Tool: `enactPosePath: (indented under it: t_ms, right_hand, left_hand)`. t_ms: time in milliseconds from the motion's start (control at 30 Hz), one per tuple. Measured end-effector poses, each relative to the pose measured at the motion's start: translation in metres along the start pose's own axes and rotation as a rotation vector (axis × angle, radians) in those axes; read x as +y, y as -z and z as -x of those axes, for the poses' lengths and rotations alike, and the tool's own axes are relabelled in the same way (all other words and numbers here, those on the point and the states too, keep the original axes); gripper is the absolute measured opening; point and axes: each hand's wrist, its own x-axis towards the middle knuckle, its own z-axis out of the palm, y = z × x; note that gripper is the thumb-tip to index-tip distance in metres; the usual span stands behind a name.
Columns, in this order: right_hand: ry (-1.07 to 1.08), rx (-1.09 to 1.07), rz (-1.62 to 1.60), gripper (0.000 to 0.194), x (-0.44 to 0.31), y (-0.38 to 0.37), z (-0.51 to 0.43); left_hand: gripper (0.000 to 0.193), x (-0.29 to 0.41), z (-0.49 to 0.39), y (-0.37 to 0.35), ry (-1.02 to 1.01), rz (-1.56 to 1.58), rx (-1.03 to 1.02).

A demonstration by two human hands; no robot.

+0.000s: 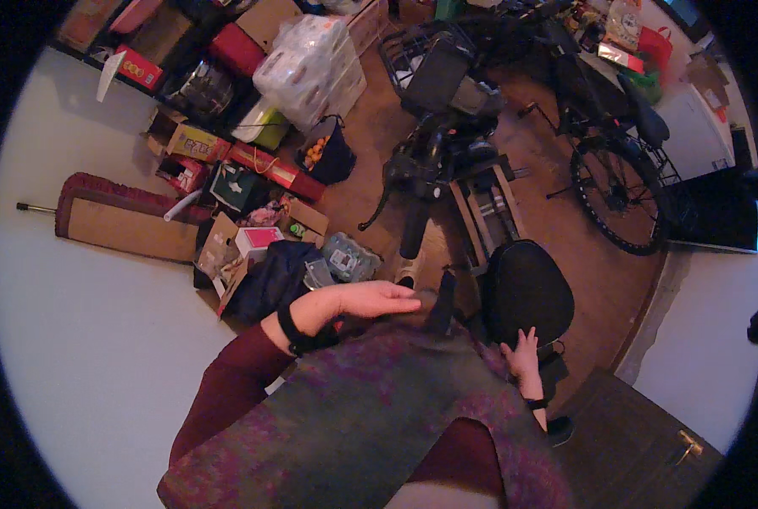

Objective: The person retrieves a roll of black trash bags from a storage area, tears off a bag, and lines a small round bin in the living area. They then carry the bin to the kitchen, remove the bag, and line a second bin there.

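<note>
My left hand (379, 299) is held in front of my body, its fingers stretched to the right and close together beside a black upright handle (443, 299). Whether it holds anything is unclear, as the area by the fingertips is dim and blurred. At the lower right, my right hand (523, 354) has its fingers spread at the near edge of a black saddle (527, 292). Black handlebars with a grip (415, 226) and a brake lever (377, 207) stand ahead of me. A rectangular metal frame (488, 210) lies between them and the saddle.
A black bicycle (617, 184) stands at the right. At the left are cardboard boxes (220, 254), a plastic-wrapped pack of bottles (352, 257), a dark bag of orange fruit (328, 153) and a large wrapped bundle (315, 70). A brown door (633, 439) is at the lower right.
</note>
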Motion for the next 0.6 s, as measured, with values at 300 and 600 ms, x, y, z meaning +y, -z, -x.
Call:
enactPosePath:
  t_ms: [300,600]
  right_hand:
    - [0.154,-0.606,-0.109,0.058,-0.112,0.114,-0.045]
    - [0.557,-0.951,-1.437,0.061,-0.298,0.108,-0.071]
  left_hand:
    - [0.024,-0.029,0.047,-0.020,0.032,-0.168,0.333]
    - [0.020,-0.055,0.090,-0.077,0.187,0.081,0.632]
